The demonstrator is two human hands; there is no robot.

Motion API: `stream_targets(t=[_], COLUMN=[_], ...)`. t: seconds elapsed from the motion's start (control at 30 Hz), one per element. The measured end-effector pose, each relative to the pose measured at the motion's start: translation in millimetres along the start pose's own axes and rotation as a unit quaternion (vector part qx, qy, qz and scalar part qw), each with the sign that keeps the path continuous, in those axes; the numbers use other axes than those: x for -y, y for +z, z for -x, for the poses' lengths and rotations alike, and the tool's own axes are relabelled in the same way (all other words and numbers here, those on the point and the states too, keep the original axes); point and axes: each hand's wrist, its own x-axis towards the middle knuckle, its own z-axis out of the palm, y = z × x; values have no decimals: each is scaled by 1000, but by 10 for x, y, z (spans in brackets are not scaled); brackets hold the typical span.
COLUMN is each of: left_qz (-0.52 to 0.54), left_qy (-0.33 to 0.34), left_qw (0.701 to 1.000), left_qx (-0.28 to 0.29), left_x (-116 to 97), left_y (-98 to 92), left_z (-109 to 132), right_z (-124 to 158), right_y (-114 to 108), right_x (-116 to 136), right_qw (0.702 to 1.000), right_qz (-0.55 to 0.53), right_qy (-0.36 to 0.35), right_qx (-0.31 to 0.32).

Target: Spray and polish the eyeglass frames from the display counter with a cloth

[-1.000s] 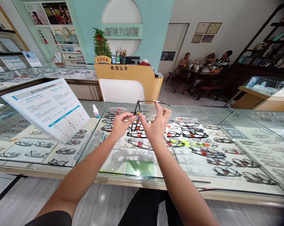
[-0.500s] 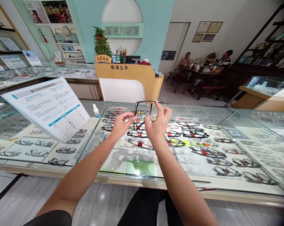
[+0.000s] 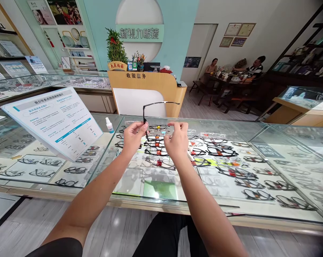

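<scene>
My left hand (image 3: 132,138) pinches a pair of black eyeglasses (image 3: 144,113) between thumb and fingers. The frame is turned edge-on above the glass counter, and one temple arm stretches out to the right at the top. Just right of it is my right hand (image 3: 178,142), its fingers loosely bent with a gap between thumb and forefinger; it is apart from the glasses and holds nothing. Beneath both hands, rows of eyeglasses (image 3: 160,162), several with orange or red tags, lie under the counter's glass top (image 3: 156,200).
A tilted printed sign (image 3: 54,125) stands on the counter at left, beside a small white spray bottle (image 3: 109,125). Beyond is a wooden cashier desk (image 3: 174,91) with a potted plant (image 3: 115,48). Two people sit at a table (image 3: 228,80) at the back right.
The eyeglasses have turned edge-on and shifted left with my left hand, their temple arm now higher. My right hand has come off the frame, and its fingers have bent.
</scene>
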Motion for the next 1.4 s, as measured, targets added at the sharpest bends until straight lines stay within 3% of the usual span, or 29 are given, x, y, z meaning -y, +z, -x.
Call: stream_targets(t=[0.17, 0.27, 0.33, 0.47, 0.53, 0.63, 0.7, 0.77, 0.9, 1.0, 1.07, 1.13, 1.2, 1.3, 1.4], left_qz=[9, 33, 49, 66, 70, 73, 77, 76, 70, 59, 36, 0, -39, -80, -79], left_qy=[15, 27, 37, 57, 59, 56, 54, 54, 46, 29, 20, 29, 55, 79, 63], left_qw=[1000, 997, 994, 988, 987, 987, 988, 988, 990, 993, 997, 999, 998, 991, 989], left_qx=[-26, -67, -94, -129, -130, -128, -126, -122, -113, -95, -67, -26, 17, 70, 104], left_x=[-42, -93, -122, -143, -141, -136, -135, -134, -118, -75, -38, -7, 7, -11, -51], left_y=[-27, -82, -117, -146, -141, -125, -118, -119, -134, -132, -117, -93, -65, -27, -2], left_z=[-44, -108, -148, -188, -187, -174, -167, -166, -171, -160, -136, -98, -53, 6, 34], right_z=[-20, -67, -106, -152, -142, -99, -76, -74, -101, -80, -33, 29, 84, 127, 129], right_y=[-13, -54, -87, -102, -58, 68, 157, 216, 166, 27, -41, -55, -14, 87, 154], right_x=[19, 35, 39, 29, 21, 9, -7, -37, -106, -84, -17, 65, 129, 152, 118], right_qw=[991, 960, 911, 764, 738, 758, 789, 826, 901, 934, 941, 953, 964, 967, 966], right_qz=[-117, -252, -375, -580, -599, -553, -514, -473, -380, -294, -247, -206, -177, -159, -174], right_qy=[14, 73, 159, 275, 294, 321, 305, 283, 198, 48, -71, -155, -188, -196, -175], right_qx=[-63, -99, -63, 62, 99, 131, 144, 117, -66, -199, -218, -161, -70, 27, 81])
